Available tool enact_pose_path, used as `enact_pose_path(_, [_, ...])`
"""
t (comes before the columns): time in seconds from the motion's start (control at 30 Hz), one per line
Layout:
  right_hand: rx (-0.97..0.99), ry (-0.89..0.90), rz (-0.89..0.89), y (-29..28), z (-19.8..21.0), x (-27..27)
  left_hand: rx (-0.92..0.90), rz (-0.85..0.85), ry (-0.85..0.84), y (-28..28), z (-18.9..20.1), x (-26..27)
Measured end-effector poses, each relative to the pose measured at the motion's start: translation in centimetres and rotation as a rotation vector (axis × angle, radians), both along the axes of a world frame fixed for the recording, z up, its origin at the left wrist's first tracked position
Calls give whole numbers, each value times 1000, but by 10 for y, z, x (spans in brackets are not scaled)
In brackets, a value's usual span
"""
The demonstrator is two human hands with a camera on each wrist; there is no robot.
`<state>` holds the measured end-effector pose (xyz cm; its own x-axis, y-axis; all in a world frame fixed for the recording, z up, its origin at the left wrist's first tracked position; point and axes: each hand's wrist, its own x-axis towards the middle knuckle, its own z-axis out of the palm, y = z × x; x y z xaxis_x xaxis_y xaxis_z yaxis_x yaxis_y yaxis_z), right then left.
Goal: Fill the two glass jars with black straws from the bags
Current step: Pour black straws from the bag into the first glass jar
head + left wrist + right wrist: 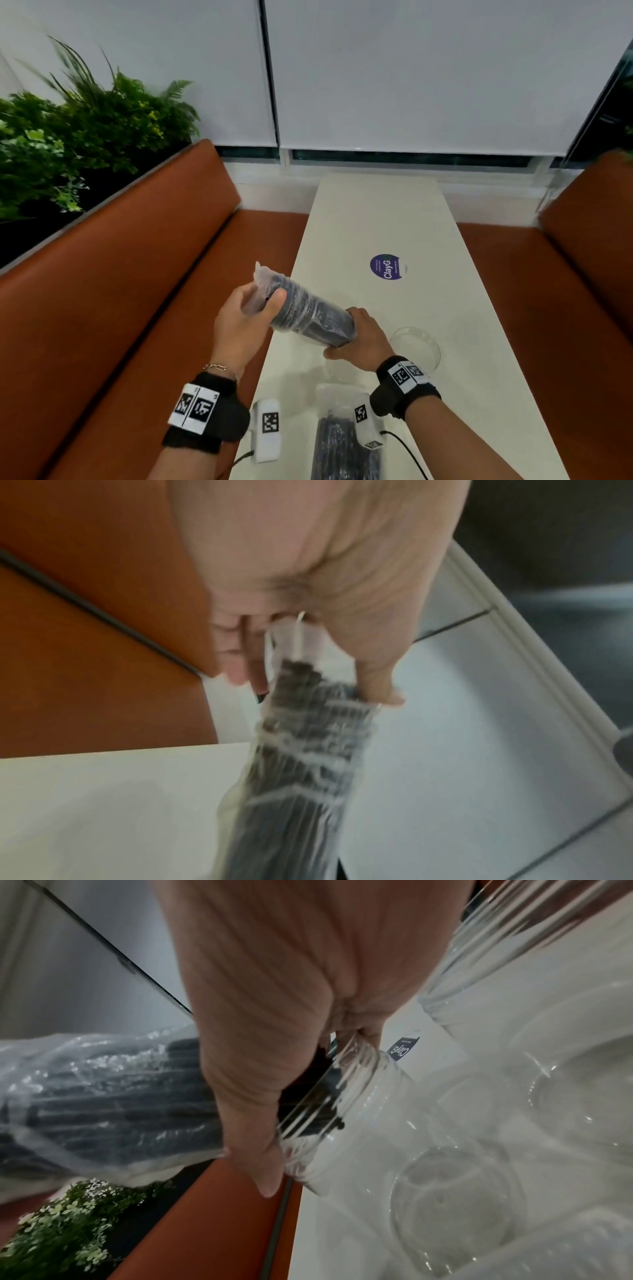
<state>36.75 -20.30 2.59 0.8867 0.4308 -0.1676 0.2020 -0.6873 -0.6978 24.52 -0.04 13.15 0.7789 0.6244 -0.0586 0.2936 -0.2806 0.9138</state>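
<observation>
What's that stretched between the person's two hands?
A clear plastic bag of black straws spans the gap: the left hand holds its far end, the right hand the near end, at a glass jar's mouth. The head view shows it best.

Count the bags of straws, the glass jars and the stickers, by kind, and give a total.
Bags of black straws: 2, one held up, one lying flat
Glass jars: 2, one at the held bag's end, one to the right of it
Purple stickers: 1
Total: 5
</observation>
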Motion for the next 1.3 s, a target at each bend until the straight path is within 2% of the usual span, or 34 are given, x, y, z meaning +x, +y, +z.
enact_pose_path(0.13, [73, -31, -49, 0, -7, -7, 271, -23, -138, -24, 13, 21])
enact_pose_path(0.23, [161, -62, -119, 2, -12, -17, 515, -82, -151, -31, 22, 39])
enact_pose_path(0.3, [233, -64, -165, 4, -17, -21, 623, -188, -111, -32, 23, 51])
enact_pose_path(0.4, [312, -27, -234, 4, -20, -24, 715, -448, -42, -37, 28, 60])
enact_pose_path(0.5, [367, 26, -263, 3, -21, -26, 886, -549, -135, -45, 42, 66])
enact_pose_path(0.6, [414, 38, -285, 1, -20, -28, 883, -503, -295, -59, 56, 71])
enact_pose_path(0.77, [432, 114, -291, -1, -14, -29, 865, -402, -432, -73, 76, 74])
enact_pose_path(0.93, [437, 134, -290, -5, -6, -30, 875, -298, -473, -68, 85, 72])
enact_pose_path(1.07, [461, 117, -295, -9, 2, -33, 827, -156, -539, -63, 111, 63])
enact_pose_path(1.17, [447, 120, -282, -12, 17, -35, 859, -60, -559, -57, 134, 49])
enact_pose_path(1.3, [417, 30, -181, -25, 58, -44, 783, 89, -621, -41, 168, 22])
